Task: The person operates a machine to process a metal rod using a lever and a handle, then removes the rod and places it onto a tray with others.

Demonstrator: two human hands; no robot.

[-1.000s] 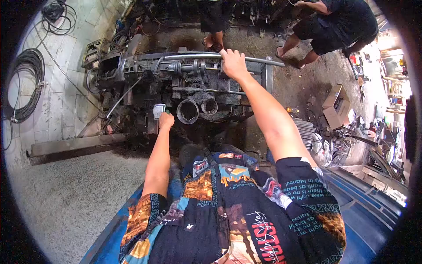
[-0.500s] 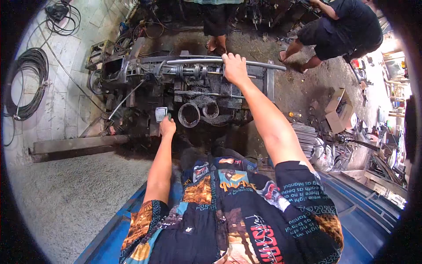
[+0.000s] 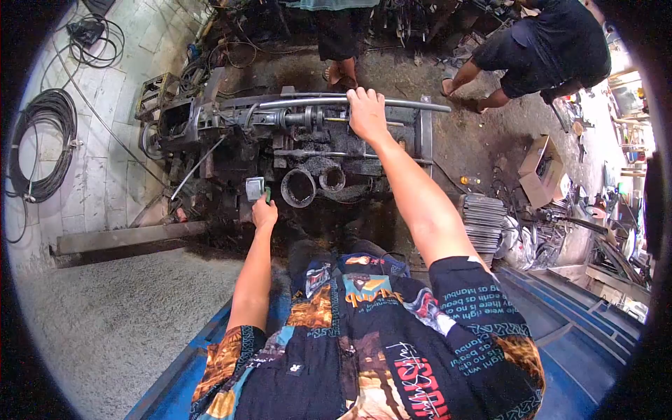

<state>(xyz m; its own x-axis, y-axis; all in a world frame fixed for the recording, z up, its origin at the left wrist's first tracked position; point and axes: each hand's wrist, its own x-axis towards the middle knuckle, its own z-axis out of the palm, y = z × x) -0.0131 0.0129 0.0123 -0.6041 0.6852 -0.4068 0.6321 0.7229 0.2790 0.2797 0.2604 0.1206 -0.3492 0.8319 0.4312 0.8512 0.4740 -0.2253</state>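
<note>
My right hand (image 3: 367, 117) is closed over a long grey metal pipe (image 3: 413, 103) that lies across the far side of a greasy machine (image 3: 294, 119). The pipe's right end sticks out past the machine frame. Lower and to the left, my left hand (image 3: 264, 213) is closed around a small green handle (image 3: 267, 193), whose top pokes out above the fingers. Just beyond that hand sits a pale square box (image 3: 254, 187). Two round metal rings (image 3: 299, 188) stand at the machine's near side, amid dark metal shavings.
One person (image 3: 553, 49) squats at the back right; another person's legs (image 3: 339, 42) show beyond the machine. A cardboard box (image 3: 542, 171) and a ribbed metal stack (image 3: 483, 222) lie to the right. A coiled cable (image 3: 45, 143) is at the left, above a beam (image 3: 129, 238).
The view has shifted slightly. The green handle shows more clearly above my left hand, while my right hand keeps its grip on the pipe.
</note>
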